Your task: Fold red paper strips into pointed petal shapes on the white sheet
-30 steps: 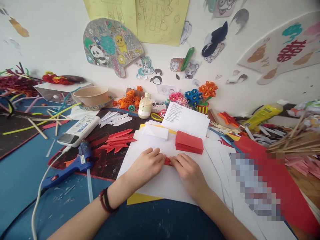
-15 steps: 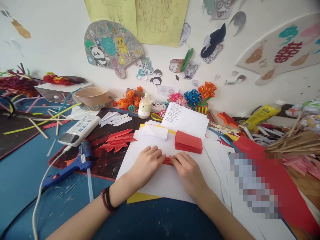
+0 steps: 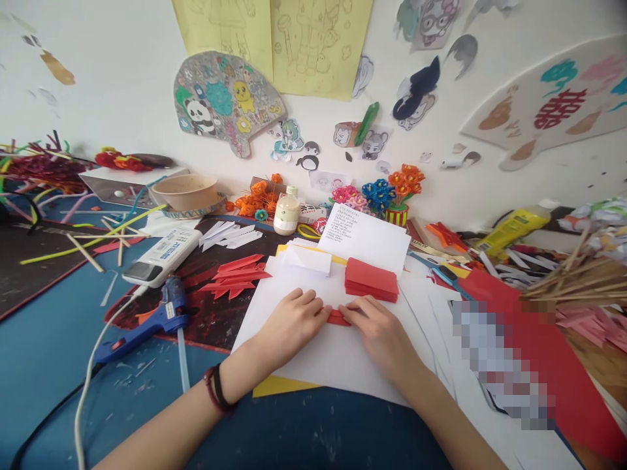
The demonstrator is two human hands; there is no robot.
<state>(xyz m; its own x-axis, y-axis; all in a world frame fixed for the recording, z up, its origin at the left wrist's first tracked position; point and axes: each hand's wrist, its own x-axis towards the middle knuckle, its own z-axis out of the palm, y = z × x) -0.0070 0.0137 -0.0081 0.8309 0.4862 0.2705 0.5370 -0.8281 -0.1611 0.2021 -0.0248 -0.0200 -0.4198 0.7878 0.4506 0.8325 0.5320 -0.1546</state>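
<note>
Between my hands lies a small folded strip of red paper (image 3: 337, 318) on the white sheets (image 3: 328, 359). My left hand (image 3: 300, 320) has its fingers closed on the strip's left end. At the strip's right end, my right hand (image 3: 379, 326) pinches with thumb and fingers. Parts of the strip are hidden under the fingertips. Just beyond sits a stack of red paper rectangles (image 3: 371, 279), and left of it some folded white paper (image 3: 307, 260). Several folded red pieces (image 3: 235, 275) lie in a pile to the left, with folded white pieces (image 3: 229, 234) behind them.
A blue glue gun (image 3: 147, 326) and a white power bank (image 3: 161, 258) with a cable lie left of my forearm. A bottle (image 3: 287, 212), a bowl (image 3: 186, 190) and a handwritten sheet (image 3: 365, 238) stand at the back. Red card (image 3: 529, 339) and wooden sticks (image 3: 563, 281) are on the right.
My right fingertips have shifted slightly right along the red strip, so more of it shows between my hands. The whole view has shifted a little.
</note>
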